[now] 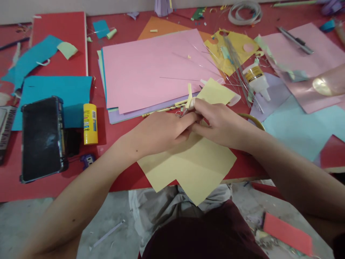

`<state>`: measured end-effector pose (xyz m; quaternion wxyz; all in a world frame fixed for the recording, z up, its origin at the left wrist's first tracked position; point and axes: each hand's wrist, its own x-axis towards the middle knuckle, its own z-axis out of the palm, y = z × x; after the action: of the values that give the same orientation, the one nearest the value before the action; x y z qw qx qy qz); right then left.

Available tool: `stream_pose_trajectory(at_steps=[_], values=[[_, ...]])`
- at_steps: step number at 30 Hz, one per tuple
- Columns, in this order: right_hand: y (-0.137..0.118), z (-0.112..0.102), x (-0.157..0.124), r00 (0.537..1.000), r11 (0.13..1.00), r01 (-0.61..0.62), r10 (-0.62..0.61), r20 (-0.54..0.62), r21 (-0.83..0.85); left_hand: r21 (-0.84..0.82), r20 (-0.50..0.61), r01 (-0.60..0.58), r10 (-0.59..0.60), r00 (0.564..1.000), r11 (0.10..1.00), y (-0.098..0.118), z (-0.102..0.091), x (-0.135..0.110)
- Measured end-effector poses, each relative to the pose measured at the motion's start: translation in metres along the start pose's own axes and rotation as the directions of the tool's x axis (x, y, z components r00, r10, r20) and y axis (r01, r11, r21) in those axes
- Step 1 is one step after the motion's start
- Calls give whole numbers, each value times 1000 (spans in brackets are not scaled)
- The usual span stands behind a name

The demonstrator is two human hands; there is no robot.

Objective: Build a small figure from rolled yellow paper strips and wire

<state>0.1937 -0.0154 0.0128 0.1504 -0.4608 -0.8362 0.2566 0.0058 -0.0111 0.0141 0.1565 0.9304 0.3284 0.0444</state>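
Observation:
My left hand [161,131] and my right hand [219,122] meet over a pale yellow sheet of paper [194,169] at the red table's front edge. Both hands are closed. Together they pinch a thin yellow paper strip [189,95] that sticks up between the fingertips, with a thin wire or small metal piece at its base, too small to name. A second pale yellow paper piece [215,92] lies just beyond my right hand. A thin striped stick [164,109] lies just past my left hand's fingers.
A stack of pink and lilac paper [153,72] lies behind the hands. A yellow glue stick [90,123] and a dark phone [41,138] sit at the left. A white glue bottle [257,81], thin wires and pink sheets lie at the right. Blue paper [54,93] is far left.

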Motion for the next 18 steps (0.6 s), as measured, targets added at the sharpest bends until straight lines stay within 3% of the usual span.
stream_pose_trajectory(at_steps=[11,18], values=[[-1,-1,0,999,1000,21,-21,25,0,55,17,-29,28,999,998,-2,2,0],[0,0,-1,995,996,90,-88,-48,27,212,-91,-131,153,984,968,-11,7,-3]])
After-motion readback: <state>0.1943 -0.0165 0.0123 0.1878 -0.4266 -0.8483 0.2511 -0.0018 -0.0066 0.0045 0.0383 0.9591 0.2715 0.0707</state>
